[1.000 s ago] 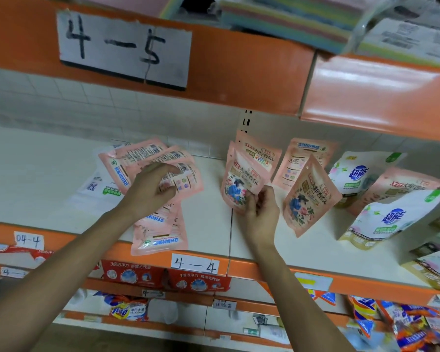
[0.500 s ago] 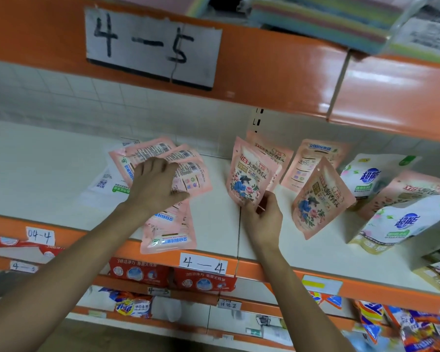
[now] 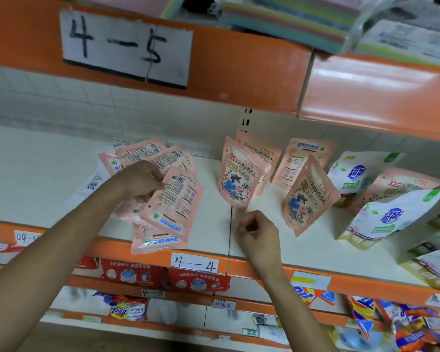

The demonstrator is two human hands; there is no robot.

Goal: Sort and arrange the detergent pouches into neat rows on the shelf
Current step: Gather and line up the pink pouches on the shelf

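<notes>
Detergent pouches [image 3: 137,152] in pink lie in a loose heap on the left part of the shelf [image 3: 211,224], backs up. We cannot count them, because they overlap and our left hand [image 3: 140,179] covers the middle of the heap. A white pack [image 3: 90,185] shows only its corner from under them. The left hand's fingers are curled round the edge of one lifted pouch [image 3: 174,204], which tilts up off the heap; the fingertips themselves are hidden behind it. To the right a standing pouch [image 3: 236,181] faces us and hides most of another one behind it. A tilted pouch [image 3: 306,196] leans further right, near the white pouches [image 3: 394,217], and the packs at the right border are cut off. Our right hand [image 3: 258,233] is just below the standing pouch with its fingers curled in on nothing that we can see; whether it brushes the pouch's foot we cannot tell. Half a second ago the left hand lay flat on the heap, and now it has raised a pouch. The right hand then held the standing pouch at its base and has since let go.
</notes>
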